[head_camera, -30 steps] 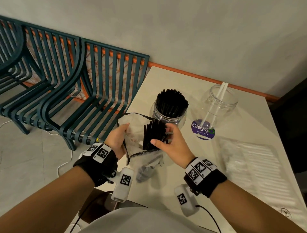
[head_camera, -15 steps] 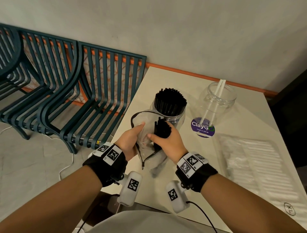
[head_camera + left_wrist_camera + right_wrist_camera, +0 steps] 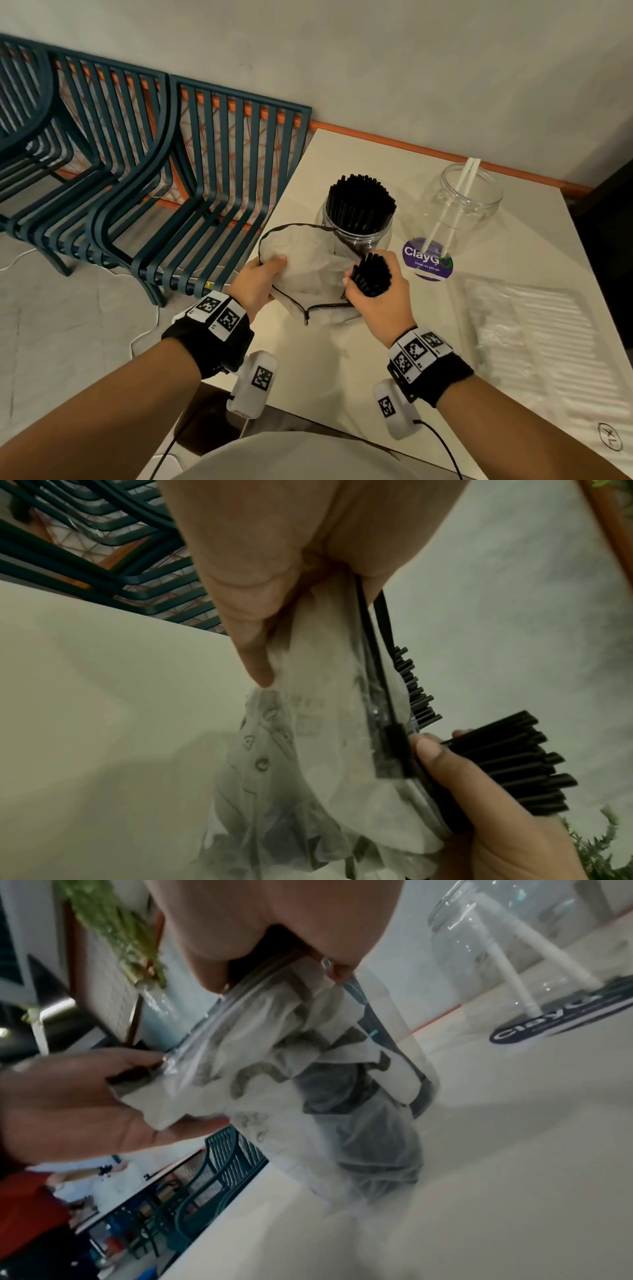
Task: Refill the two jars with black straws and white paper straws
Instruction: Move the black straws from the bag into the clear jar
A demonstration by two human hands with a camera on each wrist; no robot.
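My right hand (image 3: 380, 301) grips a bundle of black straws (image 3: 371, 277) at the right side of a clear zip bag (image 3: 308, 270). The bundle's lower part shows dark inside the bag (image 3: 342, 1096). My left hand (image 3: 260, 281) pinches the bag's left rim and holds it wide. In the left wrist view its fingers (image 3: 253, 631) pinch the bag (image 3: 308, 750), with the straw bundle (image 3: 507, 764) to the right. Just behind the bag stands a jar packed with black straws (image 3: 359, 205). To its right, a clear jar (image 3: 459, 202) holds two white paper straws (image 3: 445, 212).
A flat clear packet of white paper straws (image 3: 534, 329) lies on the cream table (image 3: 342, 370) at the right. A purple ClayGo sticker (image 3: 428, 263) lies under the clear jar. Teal slatted chairs (image 3: 191, 178) stand to the left, off the table's edge.
My right hand has carried the straw bundle to the bag's right side, and the bundle's ends now face the camera. The left hand keeps its pinch on the bag's rim.
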